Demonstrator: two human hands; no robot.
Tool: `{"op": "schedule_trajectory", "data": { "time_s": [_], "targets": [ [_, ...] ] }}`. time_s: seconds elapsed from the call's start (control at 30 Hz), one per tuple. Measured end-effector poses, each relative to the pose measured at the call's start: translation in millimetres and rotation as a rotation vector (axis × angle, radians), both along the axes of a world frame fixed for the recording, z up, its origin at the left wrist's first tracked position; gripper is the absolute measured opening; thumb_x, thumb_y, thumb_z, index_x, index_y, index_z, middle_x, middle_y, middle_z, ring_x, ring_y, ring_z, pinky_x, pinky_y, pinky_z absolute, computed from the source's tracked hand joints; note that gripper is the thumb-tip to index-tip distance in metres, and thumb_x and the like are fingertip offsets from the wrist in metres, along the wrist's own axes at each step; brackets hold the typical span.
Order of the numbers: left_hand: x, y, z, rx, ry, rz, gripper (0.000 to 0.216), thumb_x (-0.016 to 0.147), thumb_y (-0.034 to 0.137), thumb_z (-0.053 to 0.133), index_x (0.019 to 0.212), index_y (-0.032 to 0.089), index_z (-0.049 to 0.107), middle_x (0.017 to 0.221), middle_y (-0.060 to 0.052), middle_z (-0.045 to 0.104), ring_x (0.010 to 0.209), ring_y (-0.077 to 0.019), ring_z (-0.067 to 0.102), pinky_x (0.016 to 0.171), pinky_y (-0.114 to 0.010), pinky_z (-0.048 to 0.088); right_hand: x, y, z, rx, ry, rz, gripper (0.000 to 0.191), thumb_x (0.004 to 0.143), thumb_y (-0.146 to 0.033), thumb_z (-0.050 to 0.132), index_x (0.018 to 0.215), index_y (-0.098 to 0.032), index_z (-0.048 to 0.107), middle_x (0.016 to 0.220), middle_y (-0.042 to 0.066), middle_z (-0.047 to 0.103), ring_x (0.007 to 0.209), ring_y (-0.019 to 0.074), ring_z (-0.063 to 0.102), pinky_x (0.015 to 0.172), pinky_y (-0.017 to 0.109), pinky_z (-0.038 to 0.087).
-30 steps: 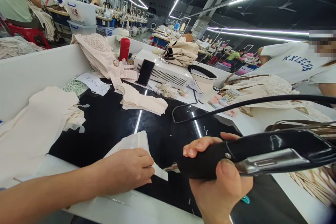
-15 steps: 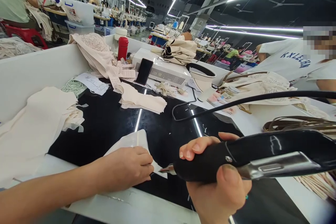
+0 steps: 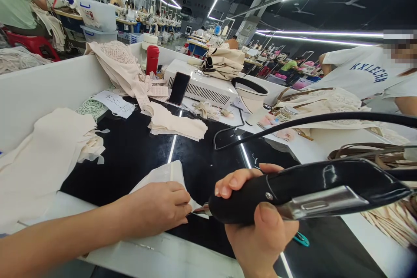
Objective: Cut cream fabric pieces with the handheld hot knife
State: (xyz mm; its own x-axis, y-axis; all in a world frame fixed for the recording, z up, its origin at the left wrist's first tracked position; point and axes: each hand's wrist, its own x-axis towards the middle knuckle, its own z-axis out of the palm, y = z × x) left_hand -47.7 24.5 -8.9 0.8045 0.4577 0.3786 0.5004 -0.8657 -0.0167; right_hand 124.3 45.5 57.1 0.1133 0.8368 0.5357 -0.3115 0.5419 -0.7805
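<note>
My right hand (image 3: 263,234) is wrapped round a black corded hand tool (image 3: 325,182) with a silver lever along its underside. The tool's narrow metal tip points left and reaches close to the fingertips of my left hand (image 3: 159,208). Those fingers are bent and pressed together on a thin off-white fabric piece (image 3: 164,173), which lies on the black work surface (image 3: 124,169). Part of the piece is hidden under my left hand, and one corner shows beside the tool's tip. Whether the tip touches the fabric, I cannot tell.
A stack of cream fabric pieces (image 3: 176,125) lies behind my hands, with a larger cream pile (image 3: 39,156) at the left. The tool's black cable (image 3: 293,126) arches across the right. A phone (image 3: 179,88) leans on a white machine (image 3: 202,84). Another person in a white shirt (image 3: 361,65) is beyond.
My right hand has moved a little left with the tool, bringing its tip nearer to my left fingers. More of a teal object shows beside my right hand. My left hand has stayed in place.
</note>
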Motion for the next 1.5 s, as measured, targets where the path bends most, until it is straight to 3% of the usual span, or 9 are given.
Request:
{"op": "schedule_trajectory", "data": {
  "time_s": [0.47, 0.83, 0.93, 1.23, 1.5],
  "targets": [
    [-1, 2, -0.9, 0.041, 0.055, 0.0, 0.015, 0.104, 0.024, 0.067, 0.093, 0.014, 0.067, 0.089, -0.003, 0.063, 0.087, -0.0194, 0.061, 0.085, -0.033, 0.05, 16, 0, 4.7, -0.014, -0.019, -0.066, 0.035, 0.08, -0.042, 0.083, 0.106, -0.026, 0.066, 0.069, -0.005, 0.068, 0.052, 0.0148, 0.06, 0.048, 0.029, 0.054],
    [-2, 3, 0.8, 0.035, 0.035, -0.004, 0.014, 0.102, 0.023, 0.071, 0.092, 0.015, 0.065, 0.088, -0.001, 0.063, 0.087, -0.0194, 0.059, 0.084, -0.033, 0.05, 8, -1, -1.8, 0.019, 0.02, -0.041, 0.034, 0.083, -0.041, 0.082, 0.108, -0.026, 0.065, 0.071, -0.005, 0.068, 0.053, 0.0142, 0.06, 0.049, 0.029, 0.055],
    [-2, 2, 2.6, 0.021, 0.004, 0.012, 0.014, 0.099, 0.024, 0.075, 0.099, 0.014, 0.066, 0.09, -0.002, 0.063, 0.085, -0.0194, 0.058, 0.082, -0.033, 0.049, 8, 0, -2.8, 0.02, 0.022, -0.046, 0.035, 0.082, -0.042, 0.082, 0.108, -0.026, 0.065, 0.071, -0.005, 0.068, 0.053, 0.0141, 0.06, 0.05, 0.029, 0.055],
    [-4, 0, -8.3, -0.052, -0.04, 0.054, 0.045, 0.096, 0.037, 0.08, 0.129, 0.014, 0.061, 0.101, -0.005, 0.062, 0.094, -0.0238, 0.058, 0.091, -0.035, 0.049, 7, 1, -4.1, 0.017, 0.024, -0.054, 0.035, 0.082, -0.043, 0.083, 0.108, -0.027, 0.066, 0.071, -0.005, 0.067, 0.052, 0.0144, 0.061, 0.049, 0.029, 0.055],
    [-5, 3, -8.2, -0.058, -0.015, 0.063, 0.04, 0.097, 0.039, 0.077, 0.126, 0.015, 0.062, 0.104, -0.006, 0.062, 0.097, -0.0247, 0.057, 0.097, -0.037, 0.049, 10, 0, -2.5, 0.021, 0.004, -0.09, 0.036, 0.081, -0.044, 0.084, 0.107, -0.026, 0.066, 0.07, -0.005, 0.068, 0.052, 0.0146, 0.061, 0.049, 0.029, 0.055]
  ]
}}
